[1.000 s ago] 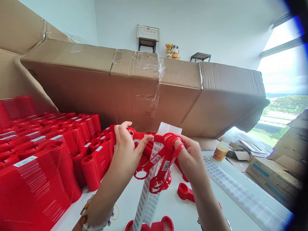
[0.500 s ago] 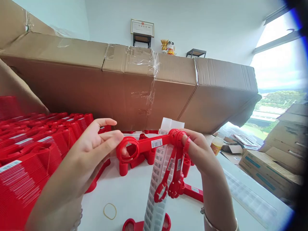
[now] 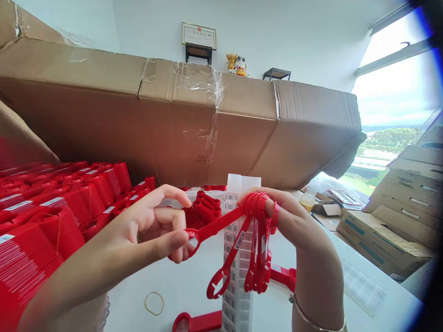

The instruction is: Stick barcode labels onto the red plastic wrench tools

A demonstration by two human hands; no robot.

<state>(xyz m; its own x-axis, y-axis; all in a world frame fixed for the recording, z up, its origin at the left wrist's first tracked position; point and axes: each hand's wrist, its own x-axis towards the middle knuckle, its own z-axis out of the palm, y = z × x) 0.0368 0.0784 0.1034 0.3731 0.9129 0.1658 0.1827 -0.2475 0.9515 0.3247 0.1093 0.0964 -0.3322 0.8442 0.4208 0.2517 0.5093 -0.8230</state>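
Observation:
My right hand point(image 3: 294, 221) has a finger through the ring ends of several red plastic strips point(image 3: 256, 244), which hang down from it. It also holds a white strip of barcode stickers point(image 3: 237, 276) behind them. My left hand point(image 3: 155, 228) pinches the lower ring end of the top red strip point(image 3: 216, 224), which slants up to my right hand. Some of the hanging strips carry small barcode labels.
Stacks of red plastic pieces point(image 3: 44, 216) fill the left of the white table point(image 3: 187, 286). A long cardboard box point(image 3: 194, 120) stands behind. A rubber band point(image 3: 154, 303) and loose red strips point(image 3: 197, 320) lie near me. Label sheets point(image 3: 362, 288) and cartons point(image 3: 380, 235) sit at the right.
My left hand has gone from open beside the strip's ring end to pinching it, and that end has dropped lower. The view has shifted slightly right.

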